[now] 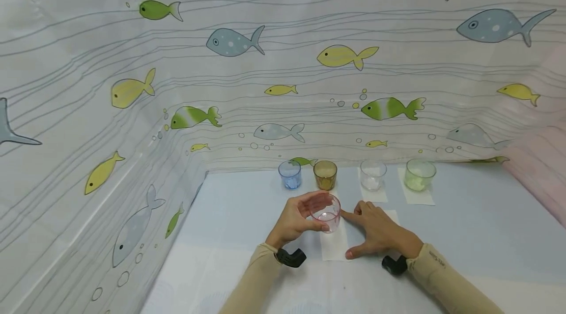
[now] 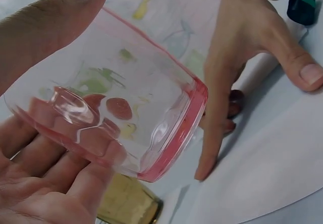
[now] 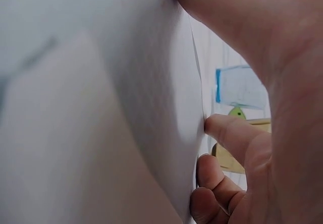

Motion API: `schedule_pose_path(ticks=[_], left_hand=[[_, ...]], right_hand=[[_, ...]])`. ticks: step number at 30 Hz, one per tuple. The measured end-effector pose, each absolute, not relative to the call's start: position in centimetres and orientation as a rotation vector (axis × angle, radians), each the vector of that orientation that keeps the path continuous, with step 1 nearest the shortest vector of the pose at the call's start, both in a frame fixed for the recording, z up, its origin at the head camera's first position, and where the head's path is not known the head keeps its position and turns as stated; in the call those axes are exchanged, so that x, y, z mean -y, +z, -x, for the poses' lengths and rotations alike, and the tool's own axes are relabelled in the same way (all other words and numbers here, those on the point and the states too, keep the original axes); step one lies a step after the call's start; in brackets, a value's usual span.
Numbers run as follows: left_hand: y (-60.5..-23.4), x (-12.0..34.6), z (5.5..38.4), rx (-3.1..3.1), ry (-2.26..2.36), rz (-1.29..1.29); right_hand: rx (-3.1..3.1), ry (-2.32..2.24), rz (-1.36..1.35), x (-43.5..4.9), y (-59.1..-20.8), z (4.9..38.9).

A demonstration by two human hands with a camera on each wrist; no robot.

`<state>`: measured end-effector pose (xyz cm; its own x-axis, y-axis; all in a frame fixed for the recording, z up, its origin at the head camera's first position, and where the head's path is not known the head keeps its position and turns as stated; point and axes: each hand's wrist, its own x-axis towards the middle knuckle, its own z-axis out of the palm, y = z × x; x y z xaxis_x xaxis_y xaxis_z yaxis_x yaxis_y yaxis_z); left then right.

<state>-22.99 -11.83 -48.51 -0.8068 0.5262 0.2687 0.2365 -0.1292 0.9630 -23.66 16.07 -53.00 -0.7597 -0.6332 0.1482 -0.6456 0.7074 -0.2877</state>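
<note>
My left hand (image 1: 292,220) grips a clear pink-tinted glass (image 1: 330,223), thumb on the near side and fingers round the far side. In the left wrist view the glass (image 2: 151,103) is tilted, with its thick pink base toward the right hand. My right hand (image 1: 380,231) is spread over a white paper sheet (image 1: 333,249), with thumb and index finger stretched apart. In the right wrist view its index fingertip (image 3: 212,124) touches the paper surface, and the other fingers are bent. Another white sheet (image 1: 391,215) lies partly hidden behind the right hand.
Along the back stand a blue glass (image 1: 290,176), an amber glass (image 1: 325,176), a clear glass (image 1: 373,176) and a green glass (image 1: 420,176). White paper (image 1: 420,198) lies under the green one. A fish-patterned curtain (image 1: 239,83) borders the table (image 1: 230,215) at the back and left.
</note>
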Motion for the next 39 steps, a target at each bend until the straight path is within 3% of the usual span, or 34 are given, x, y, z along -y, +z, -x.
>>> schedule_pose_path(ticks=[20,28,39], left_hand=[[-52.3,10.5,23.5,-2.1,1.803,-0.786],[-52.8,10.3,24.1,-2.094,1.814,-0.872],[-53.4,10.5,23.6,-2.052,1.821,-0.797]], right_hand=[[2.842,0.506,-1.086,-16.2,-52.7,23.9],[2.831,0.495,-1.068,-16.4,-52.4,23.9],[2.801,0.561,-1.163,-16.6,-53.0,23.9]])
